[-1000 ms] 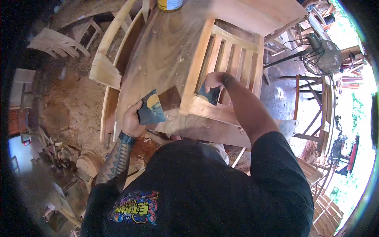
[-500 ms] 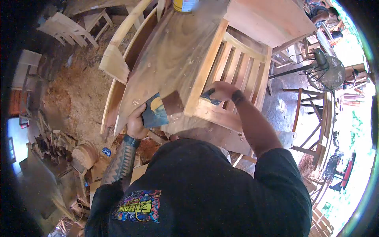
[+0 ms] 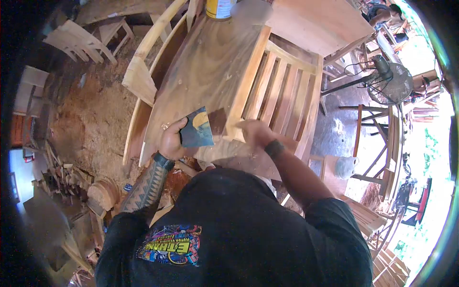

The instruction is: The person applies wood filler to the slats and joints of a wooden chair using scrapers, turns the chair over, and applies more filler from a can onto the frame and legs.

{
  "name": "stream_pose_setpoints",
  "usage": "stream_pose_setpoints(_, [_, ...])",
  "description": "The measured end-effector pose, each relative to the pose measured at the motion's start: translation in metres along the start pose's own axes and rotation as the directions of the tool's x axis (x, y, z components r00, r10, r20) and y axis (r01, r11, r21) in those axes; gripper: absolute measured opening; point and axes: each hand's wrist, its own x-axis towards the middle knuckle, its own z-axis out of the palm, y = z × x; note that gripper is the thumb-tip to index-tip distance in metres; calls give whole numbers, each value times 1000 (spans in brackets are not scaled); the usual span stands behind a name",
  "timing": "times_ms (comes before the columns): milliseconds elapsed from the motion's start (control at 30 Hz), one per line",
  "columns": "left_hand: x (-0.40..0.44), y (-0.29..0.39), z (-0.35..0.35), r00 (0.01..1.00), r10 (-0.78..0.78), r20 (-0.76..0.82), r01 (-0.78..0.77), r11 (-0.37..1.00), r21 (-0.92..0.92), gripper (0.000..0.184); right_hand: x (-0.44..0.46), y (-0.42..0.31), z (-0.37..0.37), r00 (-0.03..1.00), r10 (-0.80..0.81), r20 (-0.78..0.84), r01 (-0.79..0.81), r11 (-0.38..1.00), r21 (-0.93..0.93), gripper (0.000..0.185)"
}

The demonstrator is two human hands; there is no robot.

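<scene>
"Where is the dark sheet [image 3: 196, 130]?"
"The left hand [image 3: 171, 142] holds it with fingers, above the tabletop's [image 3: 201, 67] near left corner."
"And the right hand [image 3: 256, 133]?"
"Blurred, at the slatted frame's [image 3: 276, 87] near corner; its grip I cannot tell."

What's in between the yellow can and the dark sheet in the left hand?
The head view shows it: between the yellow can and the dark sheet in the left hand lies a stretch of wooden surface; nothing stands there.

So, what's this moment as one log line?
Left hand: holds dark sheet | Right hand: blurred at slatted frame, grip unclear | Frame: on wooden surface
</scene>
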Motion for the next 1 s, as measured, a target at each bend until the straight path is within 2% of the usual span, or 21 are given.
stream_pose_setpoints(33, [0, -1, -2, 1000, -1, -5, 1, 1000, -7, 43, 10, 0, -1, 998, 25, -65, -27, 999, -27, 37])
stream_pose_setpoints(133, [2, -2, 3, 1000, 6, -13, -7, 1000, -8, 45, 40, -21, -13, 998, 63, 13, -60, 990, -125, 36])
stream_pose_setpoints(167, [0, -2, 8, 1000, 16, -22, -16, 1000, -1, 46, 44, -36, -19, 975, 130, 179, -98, 979, -178, 37])
stream_pose_setpoints(267, [-4, 1, 14, 1000, 29, -10, -29, 1000, 3, 47, 35, -62, -10, 903, 94, 419, 24, 963, -268, 42])
stream_pose_setpoints(367, [0, 2, 15, 997, 72, 35, -71, 997, -27, 48, 9, -49, -1, 940, -56, 338, 95, 990, -100, 43])
stream_pose_setpoints(467, [6, 9, 17, 988, 103, 118, -95, 993, -67, 47, 0, -35, -30, 979, -165, 121, 140, 971, 195, 39])
stream_pose_setpoints(533, [13, 13, 35, 979, 114, 168, -104, 992, -71, 47, 0, -69, -78, 997, 71, 7, -68, 905, 419, 35])
stream_pose_setpoints(567, [14, 18, 45, 960, 88, 267, -61, 992, -109, 46, 0, -83, -100, 979, 202, -36, -153, 836, 527, 34])
stream_pose_setpoints(667, [26, 21, 81, 929, 165, 333, -139, 985, -100, 45, 9, -95, -126, 927, 103, -359, 217, 635, 742, 38])
stream_pose_setpoints(700, [26, 23, 99, 923, 176, 341, -145, 983, -116, 43, 8, -113, -141, 903, 112, -414, 289, 553, 781, 42])
stream_pose_setpoints(800, [37, 19, 136, 919, 257, 300, -210, 961, -179, 42, 10, -130, -143, 764, 131, -632, 466, 566, 680, 43])
stream_pose_setpoints(833, [41, 14, 146, 934, 309, 180, -275, 943, -189, 39, 9, -130, -137, 718, 125, -685, 503, 587, 635, 43])
stream_pose_setpoints(933, [40, 13, 167, 922, 375, 100, -364, 924, -115, 35, 4, -129, -138, 718, 26, -695, 512, 657, 553, 45])
stream_pose_setpoints(1000, [39, 16, 173, 919, 392, 51, -393, 919, 19, 32, 3, -127, -148, 738, -47, -673, 474, 746, 468, 44])
